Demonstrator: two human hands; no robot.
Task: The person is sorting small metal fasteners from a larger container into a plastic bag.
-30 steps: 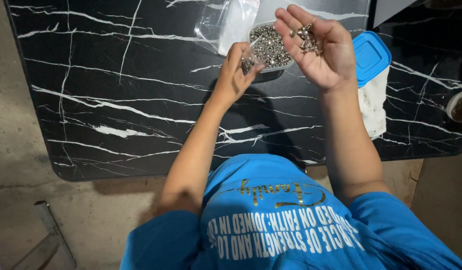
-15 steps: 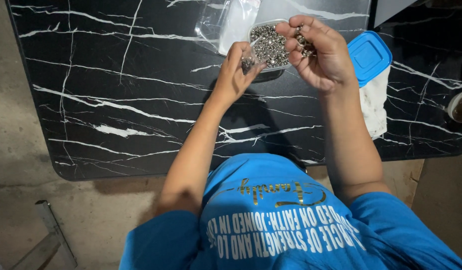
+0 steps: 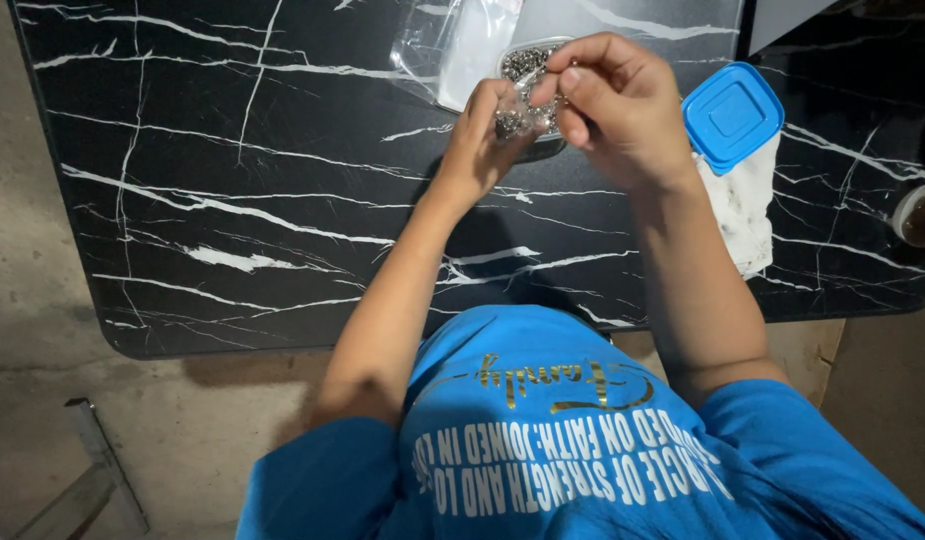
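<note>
Both hands meet over the far middle of the black marble-patterned table (image 3: pixel 232 200). The left hand (image 3: pixel 482 140) is curled, its fingertips pinched on a small clear bag (image 3: pixel 517 115) that holds tiny silvery metal pieces. The right hand (image 3: pixel 622 110) is also curled, thumb and fingers closed together at the top of the same bag, just touching the left hand's fingertips. Right under the 2 hands sits a clear tub (image 3: pixel 527 62) filled with the same small metal pieces. An empty clear plastic bag (image 3: pixel 452 45) lies just left of the tub. To the right, a blue lid (image 3: pixel 732 115) rests on a white cloth (image 3: pixel 747 210).
</note>
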